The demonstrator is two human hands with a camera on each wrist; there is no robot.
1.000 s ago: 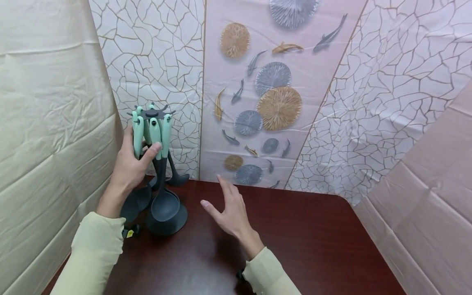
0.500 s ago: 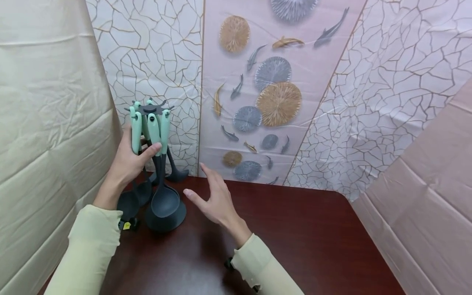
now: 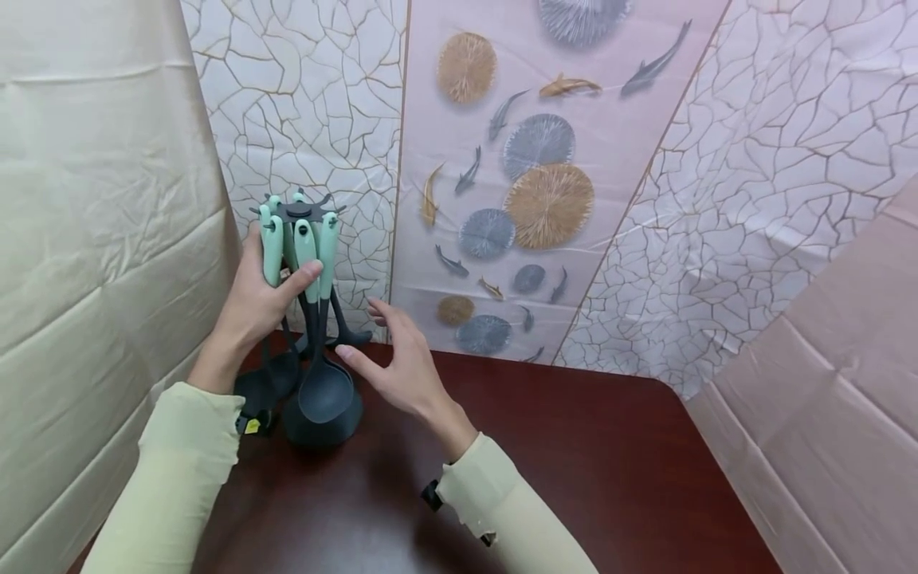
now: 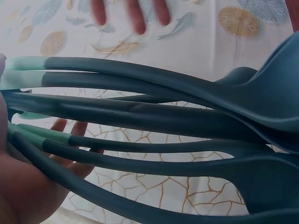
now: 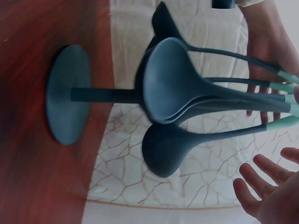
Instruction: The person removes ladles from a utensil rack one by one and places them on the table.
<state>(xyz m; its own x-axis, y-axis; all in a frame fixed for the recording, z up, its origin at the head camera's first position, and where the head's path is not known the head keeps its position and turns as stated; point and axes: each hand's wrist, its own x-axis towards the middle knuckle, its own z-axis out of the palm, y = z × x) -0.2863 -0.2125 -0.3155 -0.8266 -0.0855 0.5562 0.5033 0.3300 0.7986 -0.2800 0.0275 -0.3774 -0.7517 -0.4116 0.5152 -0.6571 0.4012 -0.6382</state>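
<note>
My left hand (image 3: 251, 307) grips the mint handles of several dark kitchen utensils hanging on a utensil stand (image 3: 300, 211), thumb across the front and fingers behind. The utensils hang heads down: a spoon (image 5: 168, 79) faces forward, and a ladle (image 5: 163, 151) hangs beside it. In the right wrist view, the stand's pole ends in a round base (image 5: 58, 95) over the table. My right hand (image 3: 402, 367) is just right of the stand, fingers spread, thumb pointing towards the utensil heads, apart from them and holding nothing.
The stand is at the far left of the dark red wooden table (image 3: 574, 462). A patterned cloth (image 3: 308, 104) hangs behind it, with a plain cream cloth (image 3: 107, 239) close on the left and a pinkish one (image 3: 825, 343) on the right.
My right hand has moved left and slightly up, closer to the utensil stand. My left hand keeps its grip on the handles, with little visible movement.
</note>
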